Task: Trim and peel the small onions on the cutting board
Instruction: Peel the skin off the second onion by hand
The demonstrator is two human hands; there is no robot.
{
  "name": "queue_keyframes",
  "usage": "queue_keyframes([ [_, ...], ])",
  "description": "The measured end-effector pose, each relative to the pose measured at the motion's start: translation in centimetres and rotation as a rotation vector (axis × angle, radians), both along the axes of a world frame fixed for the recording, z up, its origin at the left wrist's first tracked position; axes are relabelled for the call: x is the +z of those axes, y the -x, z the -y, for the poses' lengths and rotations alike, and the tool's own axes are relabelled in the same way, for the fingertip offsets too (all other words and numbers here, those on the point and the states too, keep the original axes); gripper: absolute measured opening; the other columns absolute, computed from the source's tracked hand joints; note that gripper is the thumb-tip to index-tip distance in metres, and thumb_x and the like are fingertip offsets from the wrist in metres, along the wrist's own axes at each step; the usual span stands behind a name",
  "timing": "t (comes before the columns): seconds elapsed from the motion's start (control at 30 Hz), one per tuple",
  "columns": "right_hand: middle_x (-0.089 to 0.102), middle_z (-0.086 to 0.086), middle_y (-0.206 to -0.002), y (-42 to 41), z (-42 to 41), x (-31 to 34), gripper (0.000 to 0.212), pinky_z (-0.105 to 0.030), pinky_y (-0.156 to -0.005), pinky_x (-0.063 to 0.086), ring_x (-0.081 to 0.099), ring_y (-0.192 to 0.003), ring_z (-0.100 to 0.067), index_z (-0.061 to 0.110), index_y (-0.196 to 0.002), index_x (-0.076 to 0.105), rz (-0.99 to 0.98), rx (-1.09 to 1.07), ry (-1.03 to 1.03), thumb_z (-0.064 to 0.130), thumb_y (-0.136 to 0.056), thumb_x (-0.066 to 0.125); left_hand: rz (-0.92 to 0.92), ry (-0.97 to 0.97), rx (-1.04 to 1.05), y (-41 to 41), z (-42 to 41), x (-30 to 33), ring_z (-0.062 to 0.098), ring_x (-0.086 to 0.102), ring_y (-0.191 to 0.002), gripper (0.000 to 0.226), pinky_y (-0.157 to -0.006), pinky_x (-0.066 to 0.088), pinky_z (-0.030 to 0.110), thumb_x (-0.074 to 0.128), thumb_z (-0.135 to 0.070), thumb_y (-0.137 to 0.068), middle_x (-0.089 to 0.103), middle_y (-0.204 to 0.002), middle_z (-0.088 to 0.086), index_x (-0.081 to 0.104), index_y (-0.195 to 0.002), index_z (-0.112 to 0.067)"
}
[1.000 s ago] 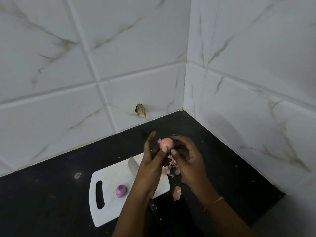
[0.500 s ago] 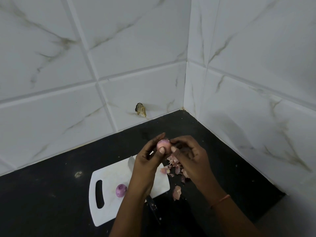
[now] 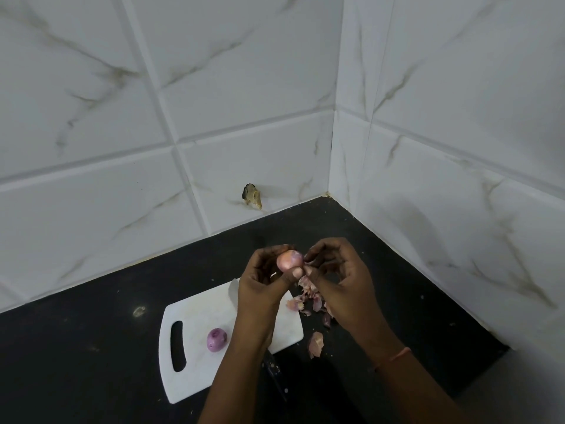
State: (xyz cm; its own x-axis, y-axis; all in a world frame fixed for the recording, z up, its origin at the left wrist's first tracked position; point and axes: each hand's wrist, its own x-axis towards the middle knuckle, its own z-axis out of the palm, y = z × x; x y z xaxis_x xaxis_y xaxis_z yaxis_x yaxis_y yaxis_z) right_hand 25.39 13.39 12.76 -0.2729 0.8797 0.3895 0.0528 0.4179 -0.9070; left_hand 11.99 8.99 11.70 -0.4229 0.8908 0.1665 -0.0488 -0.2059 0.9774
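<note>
My left hand (image 3: 263, 286) grips a small pink onion (image 3: 289, 261) between thumb and fingers, held up above the white cutting board (image 3: 195, 313). My right hand (image 3: 342, 289) pinches a strip of skin at the onion's right side, fingers curled. A second small purple onion (image 3: 216, 339), peeled, lies on the board near its handle slot. A knife lies on the board under my left forearm; its blade tip (image 3: 233, 290) and dark handle (image 3: 275, 377) show.
Loose pink onion skins (image 3: 308, 301) lie at the board's right end, and one piece (image 3: 315, 344) sits on the black countertop (image 3: 91, 347). White tiled walls meet in a corner behind, with a chipped hole (image 3: 252, 195) in one tile.
Both hands have shifted slightly with the onion; my left thumb has curled in under it and my right fingers have closed on skin at its side.
</note>
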Motion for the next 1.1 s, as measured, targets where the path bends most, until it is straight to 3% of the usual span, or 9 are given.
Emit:
queue_keyframes([
  [0.13, 0.068, 0.014, -0.094, 0.09, 0.29, 0.31, 0.036, -0.011, -0.077, 0.05, 0.064, -0.092, -0.004, 0.033, -0.098, 0.058, 0.019, 0.005, -0.015, 0.005, -0.083, 0.074, -0.056, 0.002, 0.054, -0.13, -0.15, -0.22, 0.008, 0.068, -0.099, 0.035, -0.079, 0.053, 0.014, 0.078, -0.003, -0.077, 0.073, -0.102, -0.005, 0.067, -0.107, -0.018],
  [0.3, 0.066, 0.011, -0.097, 0.23, 0.54, 0.41, 0.036, -0.011, -0.068, 0.052, 0.064, -0.092, -0.005, 0.034, -0.098, 0.058, 0.03, 0.008, -0.022, 0.002, -0.085, 0.07, 0.058, -0.014, -0.004, -0.66, 0.17, 0.07, 0.011, 0.072, -0.097, 0.036, -0.074, 0.055, 0.018, 0.072, 0.001, -0.082, 0.074, -0.107, -0.004, 0.069, -0.116, -0.012],
  [0.4, 0.065, 0.012, -0.094, 0.23, 0.56, 0.5, 0.033, -0.01, -0.07, 0.05, 0.063, -0.09, -0.006, 0.031, -0.096, 0.058, 0.039, -0.014, -0.042, 0.003, -0.084, 0.071, 0.098, -0.001, -0.053, -0.56, 0.31, 0.25, 0.009, 0.07, -0.103, 0.031, -0.078, 0.056, 0.02, 0.061, -0.015, -0.092, 0.074, -0.11, -0.011, 0.066, -0.123, -0.015],
  [0.57, 0.065, 0.011, -0.092, 0.24, 0.28, 0.0, 0.032, -0.016, -0.074, 0.052, 0.063, -0.088, -0.01, 0.03, -0.091, 0.059, 0.077, -0.051, -0.069, 0.002, -0.083, 0.071, 0.114, 0.044, -0.093, -0.33, 0.37, 0.39, 0.01, 0.068, -0.109, 0.04, -0.085, 0.056, 0.024, 0.056, -0.03, -0.088, 0.073, -0.114, -0.013, 0.065, -0.125, -0.018],
  [0.73, 0.064, 0.007, -0.087, 0.1, 0.05, -0.17, 0.026, -0.015, -0.069, 0.051, 0.062, -0.082, -0.011, 0.022, -0.089, 0.061, 0.074, -0.051, -0.064, -0.001, -0.082, 0.07, 0.145, 0.083, -0.038, -0.45, 0.07, 0.33, 0.012, 0.072, -0.099, 0.025, -0.074, 0.056, 0.02, 0.056, -0.015, -0.096, 0.076, -0.104, -0.007, 0.07, -0.116, -0.016],
  [0.9, 0.063, 0.004, -0.085, 0.06, -0.05, -0.39, 0.022, -0.012, -0.068, 0.049, 0.061, -0.08, -0.011, 0.018, -0.089, 0.061, 0.087, -0.061, -0.079, -0.002, -0.083, 0.069, 0.205, 0.114, -0.012, -0.57, 0.11, 0.05, 0.019, 0.074, -0.096, 0.023, -0.073, 0.058, 0.022, 0.057, -0.014, -0.096, 0.076, -0.105, 0.005, 0.07, -0.114, -0.01],
  [1.1, 0.067, 0.011, -0.093, 0.0, 0.01, -0.26, 0.026, -0.01, -0.073, 0.049, 0.063, -0.089, -0.005, 0.026, -0.094, 0.061, 0.082, -0.042, -0.04, 0.004, -0.085, 0.071, 0.233, 0.118, -0.004, -0.4, 0.08, 0.12, 0.018, 0.073, -0.096, 0.023, -0.074, 0.058, 0.023, 0.06, -0.015, -0.093, 0.076, -0.104, 0.002, 0.071, -0.113, -0.011],
])
